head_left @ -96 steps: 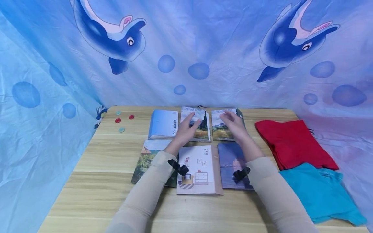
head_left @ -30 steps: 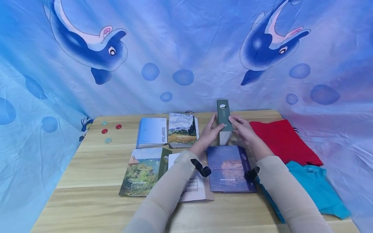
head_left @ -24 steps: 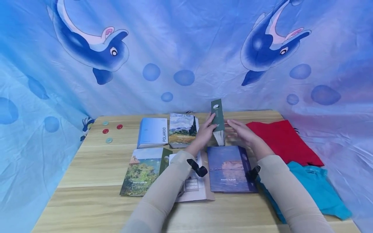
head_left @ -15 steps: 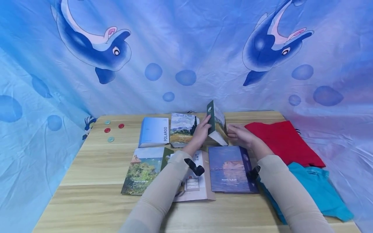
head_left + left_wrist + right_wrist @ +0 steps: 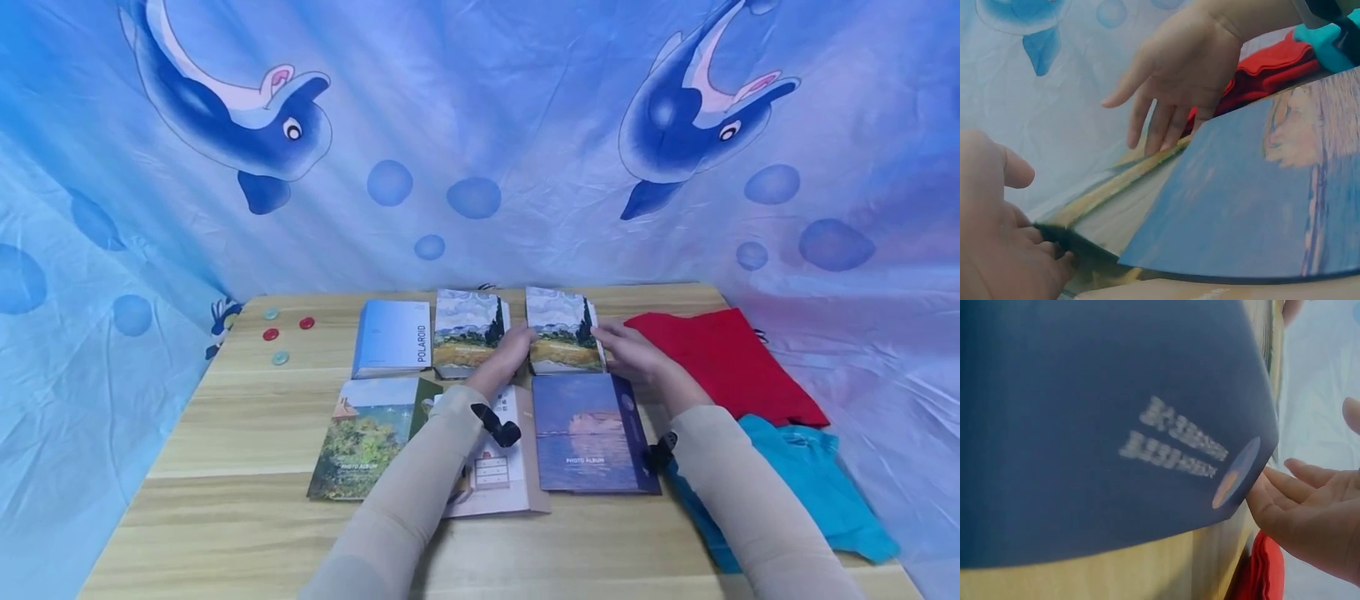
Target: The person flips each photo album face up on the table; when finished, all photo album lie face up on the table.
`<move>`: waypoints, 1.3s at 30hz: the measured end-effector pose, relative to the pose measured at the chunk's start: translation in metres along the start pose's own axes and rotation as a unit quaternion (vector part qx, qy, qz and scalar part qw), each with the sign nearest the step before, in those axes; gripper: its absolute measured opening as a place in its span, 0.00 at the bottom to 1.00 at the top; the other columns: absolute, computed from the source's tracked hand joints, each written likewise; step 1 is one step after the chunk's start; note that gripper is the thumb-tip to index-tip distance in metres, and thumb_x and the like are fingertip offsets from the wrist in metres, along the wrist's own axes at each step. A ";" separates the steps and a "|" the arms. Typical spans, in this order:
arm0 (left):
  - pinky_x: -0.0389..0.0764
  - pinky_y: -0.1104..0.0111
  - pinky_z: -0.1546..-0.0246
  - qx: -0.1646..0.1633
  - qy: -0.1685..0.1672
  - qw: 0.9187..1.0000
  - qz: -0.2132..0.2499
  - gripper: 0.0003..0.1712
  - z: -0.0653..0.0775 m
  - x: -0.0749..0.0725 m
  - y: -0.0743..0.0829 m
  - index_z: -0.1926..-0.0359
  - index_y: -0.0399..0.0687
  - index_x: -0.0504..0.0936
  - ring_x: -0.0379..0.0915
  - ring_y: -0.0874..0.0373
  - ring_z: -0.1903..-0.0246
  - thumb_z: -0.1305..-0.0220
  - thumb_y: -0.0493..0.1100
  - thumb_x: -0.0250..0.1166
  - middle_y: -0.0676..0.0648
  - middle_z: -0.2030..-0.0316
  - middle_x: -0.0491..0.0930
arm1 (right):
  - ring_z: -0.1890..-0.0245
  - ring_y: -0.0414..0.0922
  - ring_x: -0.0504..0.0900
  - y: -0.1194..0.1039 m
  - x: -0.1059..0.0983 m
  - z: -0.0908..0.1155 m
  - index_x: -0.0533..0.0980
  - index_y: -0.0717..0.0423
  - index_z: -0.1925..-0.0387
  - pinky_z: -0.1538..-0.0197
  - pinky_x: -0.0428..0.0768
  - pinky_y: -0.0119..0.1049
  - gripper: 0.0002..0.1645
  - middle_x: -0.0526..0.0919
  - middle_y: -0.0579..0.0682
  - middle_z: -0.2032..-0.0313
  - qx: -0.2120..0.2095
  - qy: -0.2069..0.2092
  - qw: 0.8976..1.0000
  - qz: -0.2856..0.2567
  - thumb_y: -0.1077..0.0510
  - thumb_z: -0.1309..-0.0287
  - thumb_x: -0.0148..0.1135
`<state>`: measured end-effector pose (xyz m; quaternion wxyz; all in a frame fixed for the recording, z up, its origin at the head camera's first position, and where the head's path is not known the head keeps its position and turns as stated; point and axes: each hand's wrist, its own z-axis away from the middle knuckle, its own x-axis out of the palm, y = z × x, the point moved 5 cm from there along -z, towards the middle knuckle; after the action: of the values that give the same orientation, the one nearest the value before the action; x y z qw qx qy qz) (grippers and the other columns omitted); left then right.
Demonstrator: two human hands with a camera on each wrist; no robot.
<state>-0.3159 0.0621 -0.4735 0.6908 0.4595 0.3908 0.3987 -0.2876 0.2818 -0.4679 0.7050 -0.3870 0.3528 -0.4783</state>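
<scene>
A photo album with a wheat-field painting (image 5: 561, 327) lies flat, cover up, in the back row on the table. Along its left edge is my left hand (image 5: 512, 350); the left wrist view shows its fingers against the dark spine and the thumb raised apart. My right hand (image 5: 633, 354) is at the right edge, fingers extended, with nothing gripped. A matching album (image 5: 467, 327) lies to the left, beside a blue POLAROID album (image 5: 392, 336). In front sit a purple photo album (image 5: 583, 433), a white album (image 5: 501, 479) partly under my left forearm, and a garden-painting album (image 5: 366, 429).
Red folded cloth (image 5: 723, 362) and a turquoise garment (image 5: 810, 483) lie along the table's right side. Several small red and pale green discs, one of them a red disc (image 5: 271, 334), are at the back left. A blue dolphin-print curtain (image 5: 480, 125) hangs behind the table.
The wheat-field album stood upright with its green spine toward me; it has been turned and laid down flat, cover up. Both hands have come to its left and right edges.
</scene>
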 end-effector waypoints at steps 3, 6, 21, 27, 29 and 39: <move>0.69 0.53 0.36 0.008 0.014 0.999 -0.030 0.39 0.005 -0.006 0.000 0.19 0.49 0.50 0.74 0.53 0.47 0.28 0.48 0.46 0.47 0.21 0.50 | 0.24 0.67 0.48 -0.001 0.000 0.003 0.42 0.51 0.19 0.29 0.63 0.62 0.48 0.46 0.62 0.21 -0.017 0.002 1.000 -0.006 0.35 0.26 0.49; 0.69 0.51 0.35 0.037 0.019 0.997 -0.065 0.37 0.017 -0.015 0.004 0.19 0.50 0.51 0.76 0.49 0.50 0.25 0.50 0.47 0.45 0.22 0.53 | 0.24 0.67 0.49 -0.009 -0.002 0.007 0.44 0.57 0.20 0.27 0.58 0.62 0.48 0.49 0.66 0.23 -0.048 0.019 0.999 -0.004 0.37 0.25 0.50; 0.61 0.46 0.29 0.093 0.084 0.983 -0.132 0.37 0.087 -0.088 0.008 0.19 0.64 0.50 0.59 0.43 0.28 0.23 0.62 0.46 0.49 0.21 0.53 | 0.24 0.61 0.53 -0.043 0.055 0.041 0.44 0.65 0.21 0.26 0.57 0.59 0.41 0.53 0.68 0.24 -0.174 0.061 0.978 -0.101 0.49 0.21 0.47; 0.56 0.44 0.27 0.117 0.097 0.979 -0.138 0.36 0.116 -0.118 -0.004 0.19 0.58 0.49 0.50 0.43 0.24 0.21 0.60 0.45 0.46 0.21 0.50 | 0.26 0.62 0.58 -0.042 0.091 0.044 0.46 0.67 0.22 0.26 0.60 0.56 0.39 0.56 0.69 0.26 -0.176 0.042 0.973 -0.143 0.52 0.21 0.46; 0.52 0.46 0.25 0.116 0.108 0.977 -0.140 0.36 0.125 -0.127 -0.009 0.19 0.57 0.50 0.45 0.45 0.23 0.20 0.60 0.45 0.47 0.21 0.49 | 0.26 0.62 0.59 -0.041 0.102 0.044 0.46 0.68 0.23 0.26 0.61 0.56 0.39 0.58 0.69 0.26 -0.174 0.035 0.974 -0.143 0.52 0.21 0.47; 0.51 0.42 0.26 0.083 0.159 0.972 -0.154 0.37 0.165 -0.164 -0.039 0.19 0.55 0.50 0.46 0.40 0.24 0.20 0.60 0.45 0.43 0.21 0.50 | 0.28 0.63 0.62 -0.033 0.163 0.043 0.54 0.65 0.24 0.27 0.64 0.54 0.38 0.61 0.67 0.28 -0.161 0.000 0.979 -0.128 0.51 0.25 0.53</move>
<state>-0.2203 -0.1506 -0.4370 0.6320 0.3801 0.5936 0.3221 -0.2154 0.1284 -0.4400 0.5664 -0.5375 0.3722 -0.5018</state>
